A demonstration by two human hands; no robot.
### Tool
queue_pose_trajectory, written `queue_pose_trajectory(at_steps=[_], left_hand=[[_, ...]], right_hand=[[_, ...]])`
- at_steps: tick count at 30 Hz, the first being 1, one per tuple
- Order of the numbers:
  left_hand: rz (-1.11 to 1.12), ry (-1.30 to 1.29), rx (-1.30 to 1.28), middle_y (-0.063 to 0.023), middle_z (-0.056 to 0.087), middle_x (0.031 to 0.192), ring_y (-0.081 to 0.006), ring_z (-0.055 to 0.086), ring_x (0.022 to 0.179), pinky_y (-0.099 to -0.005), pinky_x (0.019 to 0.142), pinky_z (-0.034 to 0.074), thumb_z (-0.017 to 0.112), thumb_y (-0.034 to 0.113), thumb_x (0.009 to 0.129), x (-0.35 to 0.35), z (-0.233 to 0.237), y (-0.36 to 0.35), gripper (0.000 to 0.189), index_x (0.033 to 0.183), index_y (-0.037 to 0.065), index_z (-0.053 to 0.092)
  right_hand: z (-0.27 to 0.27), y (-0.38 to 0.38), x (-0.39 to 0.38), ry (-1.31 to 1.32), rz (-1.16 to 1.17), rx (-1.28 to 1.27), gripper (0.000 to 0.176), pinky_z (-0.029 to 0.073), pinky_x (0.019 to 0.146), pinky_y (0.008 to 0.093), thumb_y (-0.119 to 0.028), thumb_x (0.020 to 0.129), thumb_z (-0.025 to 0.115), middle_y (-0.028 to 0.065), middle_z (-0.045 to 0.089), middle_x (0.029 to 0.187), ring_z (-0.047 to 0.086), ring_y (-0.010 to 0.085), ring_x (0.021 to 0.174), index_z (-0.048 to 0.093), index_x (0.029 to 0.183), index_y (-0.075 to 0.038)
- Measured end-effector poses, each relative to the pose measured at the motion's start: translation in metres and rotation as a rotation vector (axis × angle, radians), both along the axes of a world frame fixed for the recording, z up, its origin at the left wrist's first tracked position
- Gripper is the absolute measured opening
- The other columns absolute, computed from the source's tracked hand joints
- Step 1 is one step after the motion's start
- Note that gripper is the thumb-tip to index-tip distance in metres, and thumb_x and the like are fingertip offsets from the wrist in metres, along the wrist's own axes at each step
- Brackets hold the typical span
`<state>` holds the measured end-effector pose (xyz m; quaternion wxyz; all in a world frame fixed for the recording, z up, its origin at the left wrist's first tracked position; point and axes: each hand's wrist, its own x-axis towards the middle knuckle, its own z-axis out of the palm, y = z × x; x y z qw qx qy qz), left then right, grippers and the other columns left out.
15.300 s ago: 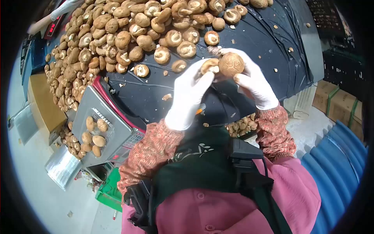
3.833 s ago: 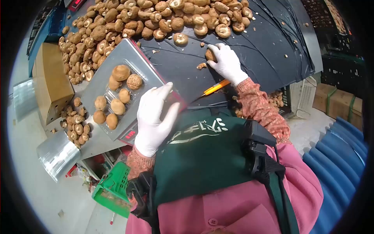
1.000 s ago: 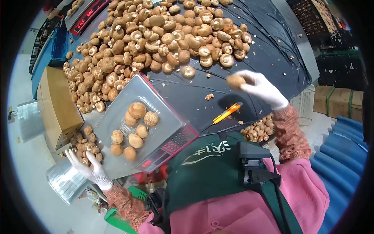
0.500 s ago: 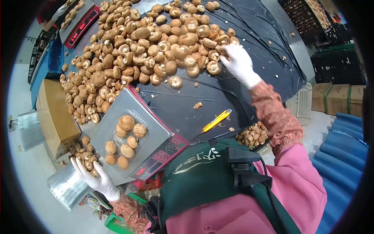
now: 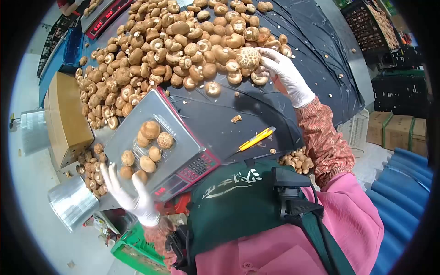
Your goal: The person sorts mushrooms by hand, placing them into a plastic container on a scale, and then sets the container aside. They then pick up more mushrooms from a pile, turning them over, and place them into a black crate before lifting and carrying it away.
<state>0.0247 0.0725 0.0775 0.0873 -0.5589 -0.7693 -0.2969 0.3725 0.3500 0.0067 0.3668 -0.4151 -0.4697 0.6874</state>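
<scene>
White-gloved, my right hand (image 5: 285,75) pinches a large shiitake mushroom (image 5: 248,57) with a pale cracked cap, at the right side of a big mushroom heap (image 5: 151,50). My left hand (image 5: 130,195), also gloved, is at the front left edge of a digital scale (image 5: 188,137), fingers spread and thumb overlapping the lowest mushrooms there. Several mushrooms (image 5: 147,163) sit cap-up in a clear plastic tray (image 5: 174,120) on the scale's plate. The red display beside the keypad is too blurred to read.
A yellow utility knife (image 5: 256,139) lies on the black table cover (image 5: 215,119). Left of the scale stand a cardboard box (image 5: 68,119) and more mushrooms (image 5: 94,174). A second scale (image 5: 106,18) is at the upper left. Below is a green crate (image 5: 137,247).
My right hand has taken hold of a cracked-cap mushroom and moved it slightly up from the heap's edge. My left hand has shifted right, over the scale's edge.
</scene>
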Motion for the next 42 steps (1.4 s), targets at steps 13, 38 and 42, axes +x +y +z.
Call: queue_pose_trajectory(at_steps=[13,38,42], left_hand=[[-0.679,-0.486,-0.014,-0.0205,0.055,0.136,-0.0367,0.057,0.122,-0.0394,0.103,0.046,0.076,0.009,0.080,0.105,-0.023,0.095,0.057,0.134,0.004,0.058],[0.745,-1.008,0.378,-0.0173,0.054,0.135,-0.0269,0.055,0.120,-0.0389,0.102,0.046,0.066,0.025,0.096,-0.377,-0.112,-0.115,0.055,0.140,-0.003,0.046],[0.732,-1.025,0.247,-0.0178,0.046,0.145,-0.0274,0.051,0.127,-0.0400,0.104,0.045,0.066,0.030,0.096,-0.363,-0.122,-0.117,0.064,0.144,-0.003,0.040]], right_hand=[[0.053,-0.099,-0.048,-0.180,0.284,0.273,0.043,0.051,0.088,0.0271,-0.014,0.090,0.069,0.0042,0.069,0.109,0.062,0.0092,0.095,0.060,0.131,-0.003],[-0.094,0.091,-0.056,-1.012,-0.120,0.723,0.050,0.050,0.091,0.0419,-0.030,0.087,0.068,0.0187,0.058,0.121,0.061,0.0350,0.109,0.056,0.129,-0.007],[-0.090,0.093,-0.053,-0.943,-0.120,0.647,0.053,0.049,0.096,0.0421,-0.033,0.084,0.070,0.0194,0.058,0.121,0.059,0.0352,0.114,0.056,0.127,-0.005]])
